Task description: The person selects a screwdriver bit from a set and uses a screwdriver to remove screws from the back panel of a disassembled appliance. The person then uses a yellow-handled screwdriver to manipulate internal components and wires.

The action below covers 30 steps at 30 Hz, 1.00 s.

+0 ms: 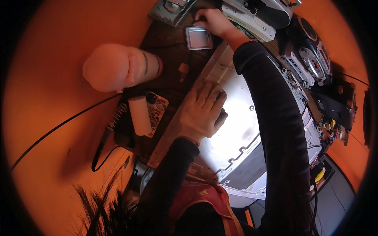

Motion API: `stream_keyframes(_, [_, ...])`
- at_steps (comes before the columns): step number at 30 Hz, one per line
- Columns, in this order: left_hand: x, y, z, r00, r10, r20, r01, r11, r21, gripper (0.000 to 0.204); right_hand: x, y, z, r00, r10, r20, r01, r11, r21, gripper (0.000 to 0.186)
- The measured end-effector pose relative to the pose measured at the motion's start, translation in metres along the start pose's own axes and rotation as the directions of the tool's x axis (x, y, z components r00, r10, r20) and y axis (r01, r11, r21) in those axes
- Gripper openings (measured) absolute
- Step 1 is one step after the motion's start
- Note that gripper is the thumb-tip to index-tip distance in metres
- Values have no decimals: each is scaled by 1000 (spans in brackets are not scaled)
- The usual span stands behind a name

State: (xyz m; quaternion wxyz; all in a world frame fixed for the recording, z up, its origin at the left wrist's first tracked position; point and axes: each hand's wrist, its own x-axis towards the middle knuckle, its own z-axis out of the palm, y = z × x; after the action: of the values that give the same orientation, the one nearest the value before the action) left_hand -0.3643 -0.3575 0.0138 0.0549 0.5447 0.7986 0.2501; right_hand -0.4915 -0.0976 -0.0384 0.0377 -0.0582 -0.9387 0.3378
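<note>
A large silver metal panel (236, 106) lies slanted across the table, brightly lit in its middle. My left hand (201, 112) rests on its left part, back of the hand up and fingers stretched over the metal, with the fingertips in shadow. Farther off, my right hand (216, 23) reaches over the panel's far end. Its fingers are bent inward at the far edge of a small square tray (199, 38) with a pale rim; anything between them is too small or hidden to make out. My right sleeve covers part of the panel.
A lamp with a round pale head (108, 67) stands at the left. Below it lie a pale cylinder (140, 116) and a patterned phone (157, 110). A grey device (172, 10) sits at the far edge. Black and silver electronics (311, 51) and loose parts crowd the right side.
</note>
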Motion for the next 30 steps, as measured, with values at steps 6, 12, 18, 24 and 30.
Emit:
stream_keyframes(6, [0, 0, 3, 999, 17, -28, -17, 1000, 8, 49, 5, -11, 4, 999, 46, 22, -46, 999, 0, 27])
stream_keyframes(12, [0, -2, 6, 997, 42, -65, -43, 999, -20, 52, 6, -9, 18, 989, -146, -23, 147, 988, 55, 24])
stream_keyframes(18, [2, -2, 3, 998, 51, -45, -52, 998, -17, 51, 8, -22, 12, 996, -7, 94, 10, 999, -31, 16])
stream_keyframes(24, [4, -3, -1, 997, 63, 43, -61, 997, -47, 48, -45, -55, 22, 938, -62, -342, 82, 996, 45, 13])
stream_keyframes(30, [4, 2, -1, 997, 71, 43, -72, 997, 18, 51, -125, -97, 21, 693, 157, -704, -107, 988, 115, 32])
